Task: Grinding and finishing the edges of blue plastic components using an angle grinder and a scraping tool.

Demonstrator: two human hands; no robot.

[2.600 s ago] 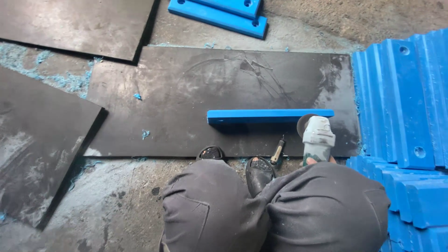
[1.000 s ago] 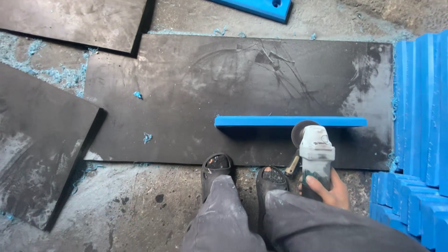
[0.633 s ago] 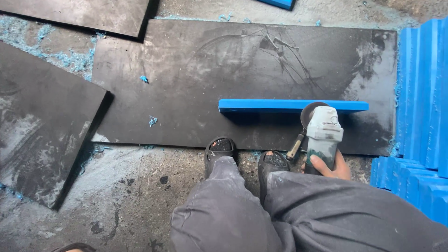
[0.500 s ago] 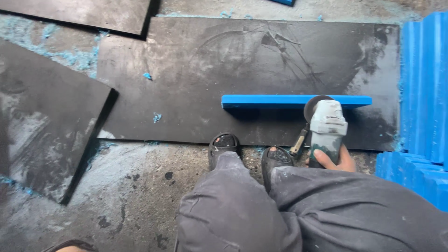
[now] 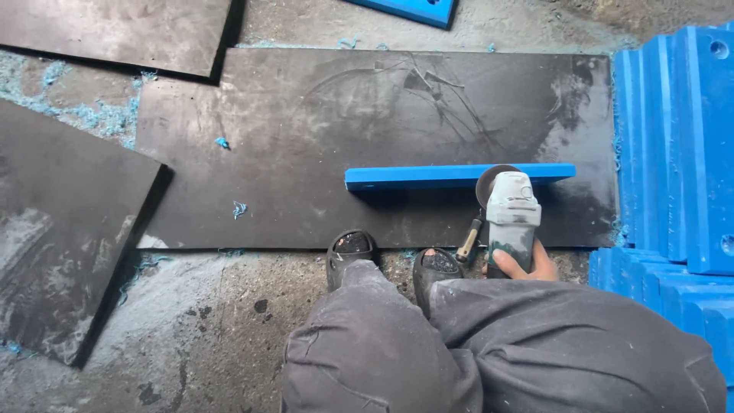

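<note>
Your right hand (image 5: 527, 264) wraps grey grinder (image 5: 511, 218), disc touching near edge of blue strip (image 5: 459, 176); strip lies flat on dark sheet (image 5: 306, 138) on floor, right of centre; your left hand out of view; blue blocks (image 5: 680, 145) stacked at right

The left hand is out of sight, and the knee hides most of the right hand (image 5: 527, 264).
</note>
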